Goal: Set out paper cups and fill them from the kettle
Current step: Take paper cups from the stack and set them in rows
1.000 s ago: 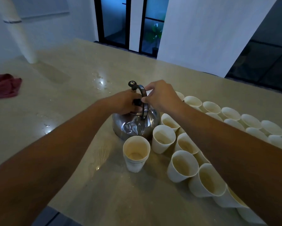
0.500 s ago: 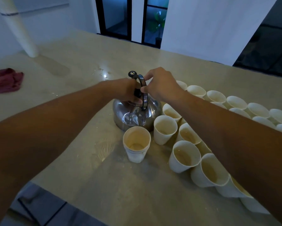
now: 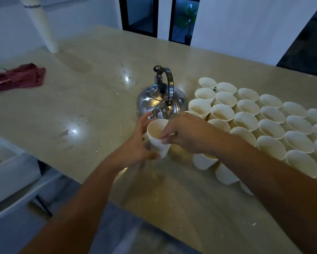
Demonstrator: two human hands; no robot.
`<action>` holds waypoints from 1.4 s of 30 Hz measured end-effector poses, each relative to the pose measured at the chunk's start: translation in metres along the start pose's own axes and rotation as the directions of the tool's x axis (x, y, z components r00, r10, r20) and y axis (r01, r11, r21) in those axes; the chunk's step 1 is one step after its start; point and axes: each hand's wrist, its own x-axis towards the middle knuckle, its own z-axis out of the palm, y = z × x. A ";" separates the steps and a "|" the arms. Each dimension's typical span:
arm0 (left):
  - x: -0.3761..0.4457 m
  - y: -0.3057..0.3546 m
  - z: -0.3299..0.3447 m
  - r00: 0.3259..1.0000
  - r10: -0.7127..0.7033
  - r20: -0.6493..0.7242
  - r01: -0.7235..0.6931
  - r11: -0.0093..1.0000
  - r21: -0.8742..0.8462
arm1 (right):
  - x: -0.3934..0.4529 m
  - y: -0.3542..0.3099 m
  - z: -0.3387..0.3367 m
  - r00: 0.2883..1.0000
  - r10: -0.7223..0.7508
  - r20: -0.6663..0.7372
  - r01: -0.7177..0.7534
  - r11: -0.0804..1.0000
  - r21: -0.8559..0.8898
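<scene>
Cup (image 3: 157,138) sits nearest, just in front of kettle (image 3: 161,101), w/ both hands on it. Right hand (image 3: 187,133) pinches the rim/upper wall; left hand (image 3: 135,145) cups the side, fingers loosely curled round. Light, thin paper, prob crushes easily, so grip low on the wall, gently. Filled cups (image 3: 264,123) packed to the right. Red cloth (image 3: 18,77) far left on counter (image 3: 80,99).
</scene>
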 end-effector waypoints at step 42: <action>-0.004 0.007 -0.011 0.871 -0.073 -0.485 0.191 0.961 0.198 | -0.039 0.033 0.004 0.994 0.042 -0.105 -0.055 0.991 -0.122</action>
